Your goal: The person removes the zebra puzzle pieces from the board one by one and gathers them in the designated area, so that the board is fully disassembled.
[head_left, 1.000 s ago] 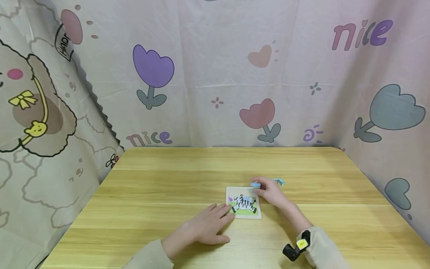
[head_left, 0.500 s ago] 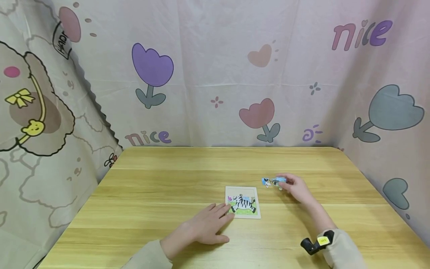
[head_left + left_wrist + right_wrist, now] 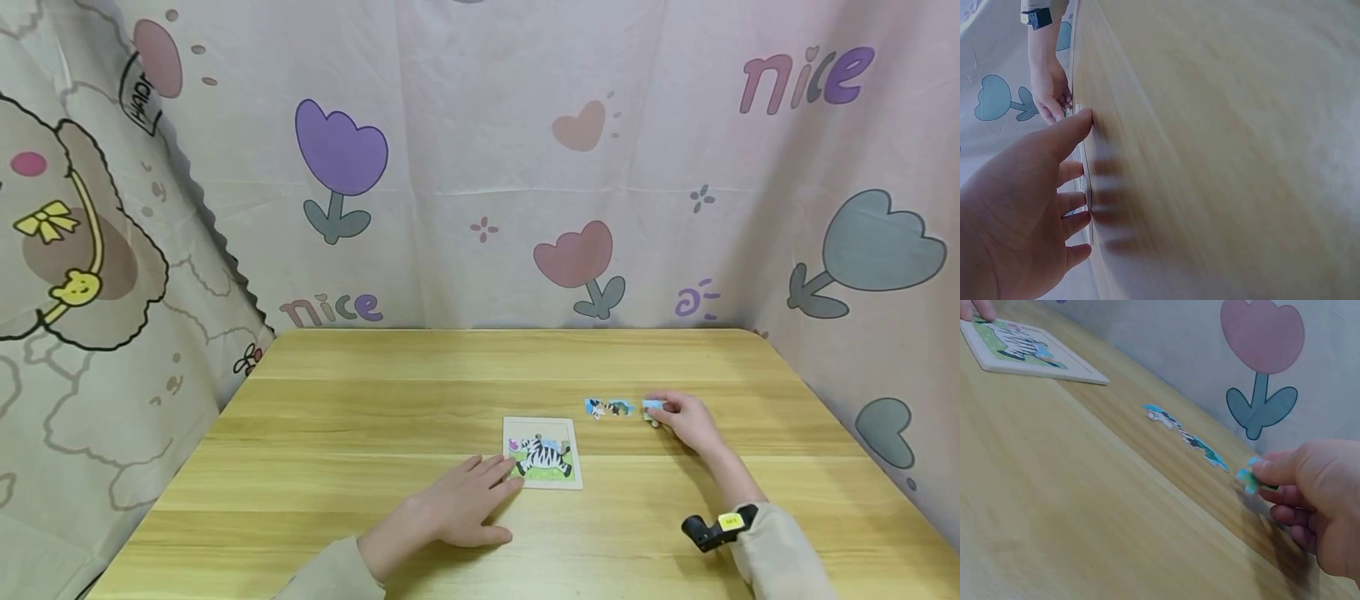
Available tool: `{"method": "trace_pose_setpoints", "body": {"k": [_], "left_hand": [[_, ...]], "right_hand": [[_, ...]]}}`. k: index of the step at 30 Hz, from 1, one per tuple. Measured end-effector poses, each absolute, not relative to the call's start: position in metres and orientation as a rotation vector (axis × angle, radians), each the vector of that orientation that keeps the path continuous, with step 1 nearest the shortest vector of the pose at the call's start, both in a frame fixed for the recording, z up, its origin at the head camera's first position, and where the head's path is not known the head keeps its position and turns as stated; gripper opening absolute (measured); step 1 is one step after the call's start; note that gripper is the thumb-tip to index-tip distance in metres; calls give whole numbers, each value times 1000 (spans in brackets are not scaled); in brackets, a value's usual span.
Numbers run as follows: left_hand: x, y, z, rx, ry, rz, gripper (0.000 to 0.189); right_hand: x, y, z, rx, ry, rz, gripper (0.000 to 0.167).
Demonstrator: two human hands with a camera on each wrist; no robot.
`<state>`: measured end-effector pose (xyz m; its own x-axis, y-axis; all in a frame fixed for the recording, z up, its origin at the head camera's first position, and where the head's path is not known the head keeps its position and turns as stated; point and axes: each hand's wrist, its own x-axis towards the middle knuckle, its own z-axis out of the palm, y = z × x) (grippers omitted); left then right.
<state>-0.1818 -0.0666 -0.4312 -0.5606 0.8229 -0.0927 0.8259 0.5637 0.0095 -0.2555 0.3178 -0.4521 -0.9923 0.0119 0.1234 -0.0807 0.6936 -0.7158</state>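
A square zebra jigsaw puzzle board (image 3: 537,426) lies on the table, its lower part filled with a striped zebra on green and its upper strip bare. My left hand (image 3: 467,503) rests with straight fingers on the board's lower left edge. Off to the right, my right hand (image 3: 691,426) pinches a blue and green puzzle piece (image 3: 1250,479) between thumb and fingers, just over the table. Between board and right hand lie a loose piece with a zebra head (image 3: 596,407) and a blue-green piece (image 3: 1209,454) beside it.
The wooden table (image 3: 360,417) stretches around the board on all sides. Patterned cloth (image 3: 465,167) hangs behind its far edge and along both sides. A black camera (image 3: 708,532) is strapped at the right wrist.
My right hand has moved from the board's upper right corner to the right, past the loose pieces, with a puzzle piece in its fingers. The left hand has stayed put.
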Motion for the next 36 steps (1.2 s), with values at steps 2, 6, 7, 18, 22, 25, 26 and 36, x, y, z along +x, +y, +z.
{"method": "trace_pose_setpoints", "body": {"k": [2,6,7,18,22,25,26,36], "left_hand": [[-182,-67,-431,1425,2701,-47,68],[-181,-67,-431,1429,2705,-42,67],[-181,-67,-431,1429,2705,-43,67],[-181,-68,-432,1423,2705,-49,67],[-181,-68,-433,1421,2704,-48,67],[-182,-67,-433,1431,2707,-54,67],[-182,-67,-433,1436,2708,-57,67],[-182,-67,-432,1427,2702,-48,68]], "right_hand": [[-256,318,-453,86,-2807,1117,30],[-257,316,-454,89,-2832,994,28],[-257,315,-454,80,-2838,978,28],[-262,311,-455,49,-2833,897,29],[-263,310,-455,51,-2837,875,28],[-263,310,-454,48,-2838,879,30],[-262,309,-454,48,-2835,882,31],[-261,281,-443,117,-2710,990,37]]}}
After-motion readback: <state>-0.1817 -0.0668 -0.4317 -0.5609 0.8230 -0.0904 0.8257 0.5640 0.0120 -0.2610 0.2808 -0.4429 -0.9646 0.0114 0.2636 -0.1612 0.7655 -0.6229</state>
